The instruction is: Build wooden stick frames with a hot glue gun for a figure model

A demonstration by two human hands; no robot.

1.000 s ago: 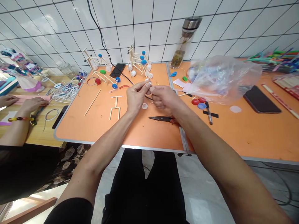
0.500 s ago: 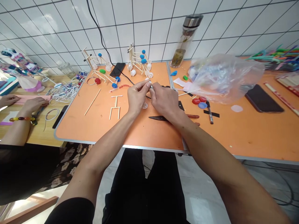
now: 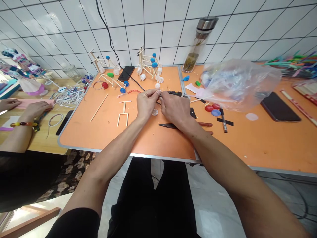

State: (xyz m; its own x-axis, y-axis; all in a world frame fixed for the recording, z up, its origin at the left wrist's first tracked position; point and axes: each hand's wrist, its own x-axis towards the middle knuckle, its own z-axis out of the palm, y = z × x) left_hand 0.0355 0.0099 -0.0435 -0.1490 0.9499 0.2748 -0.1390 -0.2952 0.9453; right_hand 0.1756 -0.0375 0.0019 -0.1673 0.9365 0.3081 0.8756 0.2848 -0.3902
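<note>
My left hand point(image 3: 148, 104) and my right hand point(image 3: 175, 107) meet over the middle of the orange table, each with thumb and fingers pinched together. Whatever sits between the fingertips is too small and hidden to name. A clear round disc point(image 3: 155, 112) lies just below the fingers. Under my right wrist is a pliers-like tool with a dark pointed tip point(image 3: 167, 125) and reddish handles point(image 3: 205, 124). Behind my right hand, a black tool point(image 3: 175, 93) is partly covered. Left of my hands lie a small wooden stick frame point(image 3: 123, 114) and a single stick point(image 3: 99, 107).
Two stick models point(image 3: 146, 64) with blue and white wheels stand at the back. A bottle point(image 3: 198, 46), a plastic bag point(image 3: 237, 81), a marker point(image 3: 223, 120) and a phone point(image 3: 280, 106) are to the right. Another person's hand point(image 3: 38, 109) works at the left table.
The view has shifted slightly, and my hands have turned a little at the fingertips. Both stay pinched together in nearly the same spot.
</note>
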